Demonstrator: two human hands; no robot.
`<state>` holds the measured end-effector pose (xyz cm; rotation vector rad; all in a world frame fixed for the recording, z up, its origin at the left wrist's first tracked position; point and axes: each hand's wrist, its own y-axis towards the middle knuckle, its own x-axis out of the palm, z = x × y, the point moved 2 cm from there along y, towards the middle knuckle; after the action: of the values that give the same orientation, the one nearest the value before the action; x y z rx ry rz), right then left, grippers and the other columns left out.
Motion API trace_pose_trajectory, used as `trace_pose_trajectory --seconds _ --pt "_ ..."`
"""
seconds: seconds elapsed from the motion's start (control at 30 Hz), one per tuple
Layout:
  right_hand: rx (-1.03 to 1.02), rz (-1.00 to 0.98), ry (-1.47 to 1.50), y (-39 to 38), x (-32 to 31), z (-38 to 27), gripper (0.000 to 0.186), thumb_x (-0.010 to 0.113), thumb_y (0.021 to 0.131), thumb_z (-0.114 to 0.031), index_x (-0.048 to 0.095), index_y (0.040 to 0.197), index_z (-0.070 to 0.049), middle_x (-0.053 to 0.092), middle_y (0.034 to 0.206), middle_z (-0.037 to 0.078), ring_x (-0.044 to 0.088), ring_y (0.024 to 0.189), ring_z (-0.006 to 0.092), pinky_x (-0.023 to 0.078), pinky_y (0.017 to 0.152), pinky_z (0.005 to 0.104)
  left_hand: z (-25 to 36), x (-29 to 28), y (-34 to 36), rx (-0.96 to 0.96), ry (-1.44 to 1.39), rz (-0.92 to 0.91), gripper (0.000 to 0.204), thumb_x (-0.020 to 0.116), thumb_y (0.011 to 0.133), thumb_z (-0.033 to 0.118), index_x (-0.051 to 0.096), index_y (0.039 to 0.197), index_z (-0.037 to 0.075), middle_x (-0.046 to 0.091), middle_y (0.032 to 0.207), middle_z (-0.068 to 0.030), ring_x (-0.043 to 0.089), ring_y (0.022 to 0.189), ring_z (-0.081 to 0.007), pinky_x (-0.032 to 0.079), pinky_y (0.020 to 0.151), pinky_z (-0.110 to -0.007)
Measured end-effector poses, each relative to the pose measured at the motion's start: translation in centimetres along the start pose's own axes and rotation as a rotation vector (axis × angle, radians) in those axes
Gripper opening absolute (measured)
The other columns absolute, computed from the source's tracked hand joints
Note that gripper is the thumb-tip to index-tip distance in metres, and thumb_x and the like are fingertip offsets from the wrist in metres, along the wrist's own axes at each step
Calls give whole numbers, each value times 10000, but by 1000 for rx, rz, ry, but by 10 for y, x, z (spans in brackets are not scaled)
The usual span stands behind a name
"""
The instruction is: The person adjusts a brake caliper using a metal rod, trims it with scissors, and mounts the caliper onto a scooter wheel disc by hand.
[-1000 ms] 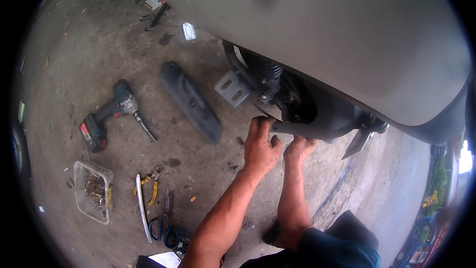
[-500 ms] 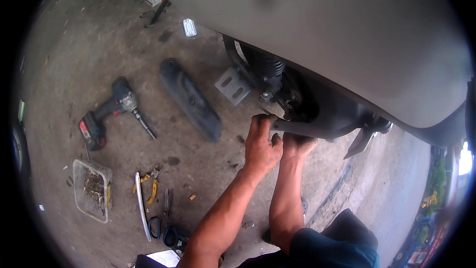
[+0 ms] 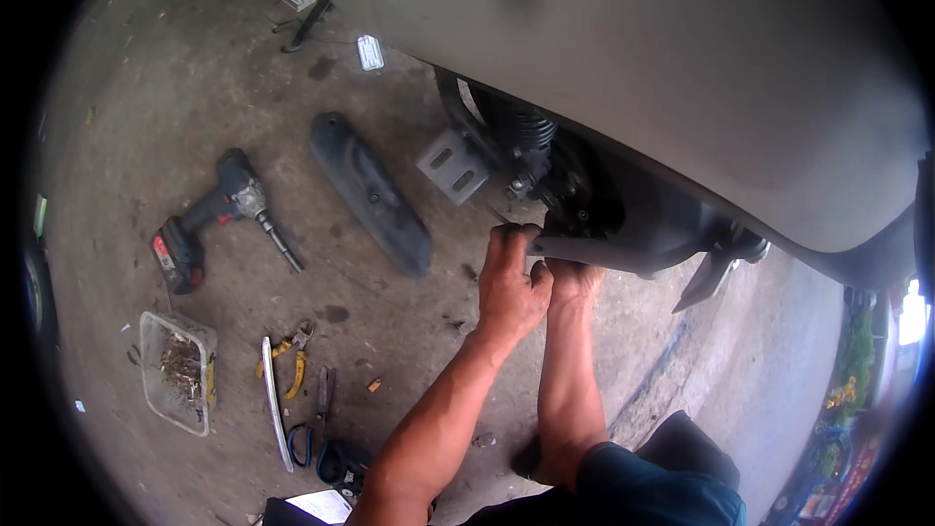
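Note:
My left hand (image 3: pixel 511 284) has its fingers curled around the end of a black plastic panel (image 3: pixel 623 251) low on what looks like a scooter. Close beside it, my right hand (image 3: pixel 577 280) reaches up under the same panel, where its fingers are hidden. Above the left hand are a coil-spring shock absorber (image 3: pixel 531 129) and dark metal parts. A grey bracket (image 3: pixel 453 167) with two slots juts out to their left. The large smooth body cover (image 3: pixel 662 49) overhangs all of this.
On the concrete floor lie a long black cover (image 3: pixel 372 197), a cordless impact wrench (image 3: pixel 234 200), a clear plastic tub (image 3: pixel 146 370) of small hardware, yellow-handled pliers (image 3: pixel 297 370), a curved light strip (image 3: pixel 276 404) and a blue-handled tool (image 3: pixel 336 463). A stand leg (image 3: pixel 307 24) is at the back.
My right hand has shifted slightly left beneath the panel, nearer my left hand. The left hand keeps its hold. Everything else appears moved a little left with the view.

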<state>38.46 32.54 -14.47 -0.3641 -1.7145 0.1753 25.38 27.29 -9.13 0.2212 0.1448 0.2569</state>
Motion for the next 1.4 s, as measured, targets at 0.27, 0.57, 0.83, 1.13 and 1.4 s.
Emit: trace_pose_trajectory --seconds 0.27,0.57,0.83,1.13,1.4 --pt "297 -160 -279 -19 20 4 374 673 847 -301 590 1124 -64 603 1122 81 557 973 233 480 813 415 -2 -7 0 -25 6 -13 405 573 743 -65 533 1126 58 518 1117 -127 583 1001 -300 497 734 -376" --pt "107 -259 -277 0 5 -11 452 620 866 -325 553 1237 -74 586 1195 94 534 1097 253 435 945 397 5 -6 0 -59 -17 -32 413 550 744 -61 528 1140 57 515 1121 -136 579 1023 -329 493 798 -387" --pt "-31 -421 -418 -4 11 -12 604 669 806 -412 523 1291 -84 556 1262 84 503 1149 267 424 941 402 5 -8 3 -34 -29 -50 413 544 752 -41 524 1155 47 514 1126 -145 577 1036 -348 495 820 -409" --pt "156 -285 -301 10 -11 -1 420 584 890 -252 532 1244 -32 580 1182 136 526 1097 281 455 895 392 -1 -5 3 -12 -13 -26 425 564 740 -50 520 1151 49 517 1115 -145 584 1022 -336 504 790 -396" --pt "123 -156 -217 0 4 7 402 654 861 -323 577 1154 -60 597 1109 97 545 993 236 470 882 390 8 -2 10 -134 -40 -103 415 574 753 -38 514 1153 52 516 1152 -135 587 1028 -301 498 803 -366"
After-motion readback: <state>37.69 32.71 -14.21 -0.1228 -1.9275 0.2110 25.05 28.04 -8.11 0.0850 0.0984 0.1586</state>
